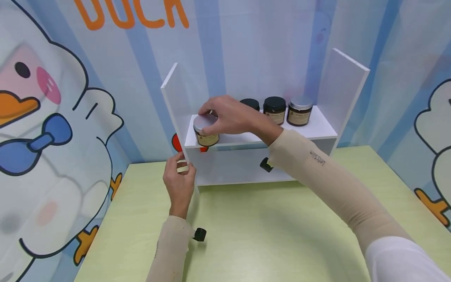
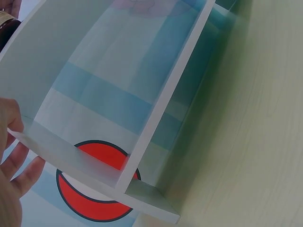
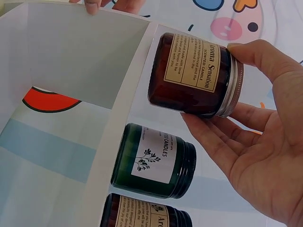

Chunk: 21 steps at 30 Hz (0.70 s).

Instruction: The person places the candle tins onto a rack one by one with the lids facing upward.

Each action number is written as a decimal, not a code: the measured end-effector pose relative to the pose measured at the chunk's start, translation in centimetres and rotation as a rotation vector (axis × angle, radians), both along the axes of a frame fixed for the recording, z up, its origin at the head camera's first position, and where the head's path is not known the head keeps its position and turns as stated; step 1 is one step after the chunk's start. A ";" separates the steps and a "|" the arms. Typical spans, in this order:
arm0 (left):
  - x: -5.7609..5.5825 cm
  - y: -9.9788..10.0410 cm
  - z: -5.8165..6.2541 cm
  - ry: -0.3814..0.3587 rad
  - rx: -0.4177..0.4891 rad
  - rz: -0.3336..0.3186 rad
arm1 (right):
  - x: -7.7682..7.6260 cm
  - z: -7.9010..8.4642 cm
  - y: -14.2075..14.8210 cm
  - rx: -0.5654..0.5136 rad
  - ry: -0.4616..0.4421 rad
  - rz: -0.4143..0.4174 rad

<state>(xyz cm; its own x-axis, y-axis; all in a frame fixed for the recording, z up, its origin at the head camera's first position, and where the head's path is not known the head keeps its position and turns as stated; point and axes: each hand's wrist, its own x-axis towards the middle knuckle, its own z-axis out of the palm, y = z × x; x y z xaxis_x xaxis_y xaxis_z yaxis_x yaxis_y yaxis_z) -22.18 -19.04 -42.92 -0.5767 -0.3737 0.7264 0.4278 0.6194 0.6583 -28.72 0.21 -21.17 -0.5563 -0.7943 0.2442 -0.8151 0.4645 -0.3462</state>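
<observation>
At the left end of the upper board of a white shelf unit (image 1: pixel 341 90), my right hand (image 1: pixel 234 116) grips an amber scented candle jar (image 3: pixel 194 78) around its silver lid, thumb on one side and fingers on the other. The jar's cream label faces out. My left hand (image 1: pixel 179 178) pinches the front edge of the unit's left side panel (image 2: pixel 61 153), below the upper board. In the right wrist view, a green candle jar (image 3: pixel 154 161) and another amber jar (image 3: pixel 137 213) stand on the same board.
Toward the right of the upper board are a black-lidded jar (image 1: pixel 275 107) and a silver-lidded jar (image 1: pixel 299 111). A lower board (image 1: pixel 246 183) runs between the side panels. The unit stands on a pale green table (image 1: pixel 246 235), before a duck-printed backdrop (image 1: pixel 141 78).
</observation>
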 end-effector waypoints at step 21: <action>-0.1 0.0 0.0 -0.013 0.013 -0.002 | -0.5 -0.5 -1.6 -0.009 -0.008 0.016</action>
